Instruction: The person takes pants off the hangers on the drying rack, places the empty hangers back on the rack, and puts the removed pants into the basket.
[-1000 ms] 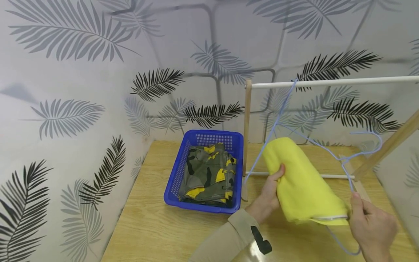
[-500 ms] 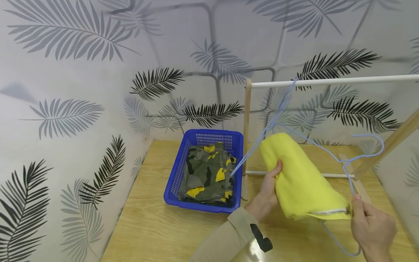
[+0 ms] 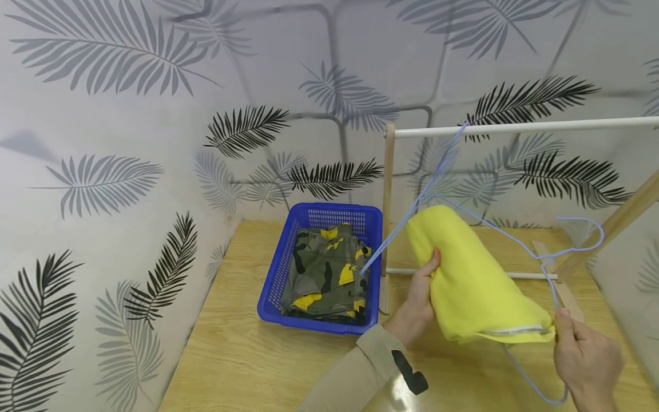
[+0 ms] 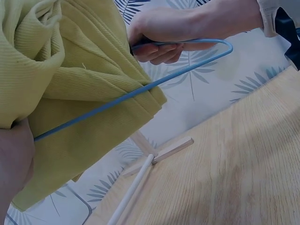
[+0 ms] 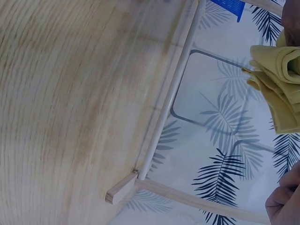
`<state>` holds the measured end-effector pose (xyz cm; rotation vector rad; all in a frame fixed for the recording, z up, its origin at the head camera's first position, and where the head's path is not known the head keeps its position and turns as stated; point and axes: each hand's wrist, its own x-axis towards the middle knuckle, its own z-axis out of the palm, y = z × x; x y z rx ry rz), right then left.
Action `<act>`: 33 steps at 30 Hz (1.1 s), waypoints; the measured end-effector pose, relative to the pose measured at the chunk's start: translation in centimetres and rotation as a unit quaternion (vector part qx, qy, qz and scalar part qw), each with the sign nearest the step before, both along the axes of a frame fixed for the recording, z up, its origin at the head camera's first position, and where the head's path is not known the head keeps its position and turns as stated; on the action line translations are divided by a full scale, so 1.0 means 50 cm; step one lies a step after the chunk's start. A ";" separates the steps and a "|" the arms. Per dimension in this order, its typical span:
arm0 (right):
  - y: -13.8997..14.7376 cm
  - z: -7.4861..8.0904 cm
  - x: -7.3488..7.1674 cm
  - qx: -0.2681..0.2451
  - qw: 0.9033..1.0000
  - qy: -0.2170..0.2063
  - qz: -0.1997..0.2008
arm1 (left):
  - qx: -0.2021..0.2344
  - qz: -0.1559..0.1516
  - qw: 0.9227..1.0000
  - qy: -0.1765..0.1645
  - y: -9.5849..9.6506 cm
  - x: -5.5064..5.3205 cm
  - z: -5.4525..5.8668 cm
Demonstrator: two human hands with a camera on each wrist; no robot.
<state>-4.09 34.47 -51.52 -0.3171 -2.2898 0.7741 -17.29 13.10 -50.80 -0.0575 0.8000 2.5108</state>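
Observation:
A folded yellow garment (image 3: 476, 280), ribbed in the left wrist view and with a white strip at its lower end, is held up above the table. My left hand (image 3: 418, 300) grips its left side, thumb on top and fingers hidden underneath. My right hand (image 3: 588, 357) grips the side of a blue wire hanger (image 3: 571, 250), beside the garment's right end. The hanger's bar (image 4: 122, 98) runs across the cloth in the left wrist view. More blue hangers (image 3: 396, 229) hang from the rack's top rail.
A blue plastic basket (image 3: 268, 297) with folded camouflage clothing (image 3: 326, 274) stands left of the rack. The rack has a white top rail (image 3: 540, 127), a lower rail (image 3: 530, 277) and wooden posts (image 3: 389, 189). Everything stands on a wooden table (image 3: 231, 355) against a leaf-patterned wall.
The hanging blue hangers have swung left, their ends now over the basket. My left hand and the yellow garment have shifted slightly left and up. The right hand has barely moved.

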 end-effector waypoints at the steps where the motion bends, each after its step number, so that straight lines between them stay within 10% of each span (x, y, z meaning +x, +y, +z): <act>1: 0.001 -0.003 0.000 0.001 1.000 0.000 0.000 | 0.001 0.001 1.000 -0.002 -0.001 0.000 0.001; 12: 0.010 -0.019 -0.003 0.031 0.999 0.024 -0.015 | 0.006 -0.004 1.000 -0.004 -0.009 0.003 0.003; 27: 0.036 -0.028 -0.003 0.038 0.997 -0.046 -0.041 | -0.014 -0.039 0.999 0.014 -0.027 0.010 -0.004; 33: 0.043 -0.029 -0.005 0.081 0.996 0.004 -0.025 | -0.025 -0.050 0.998 0.006 -0.036 0.019 -0.014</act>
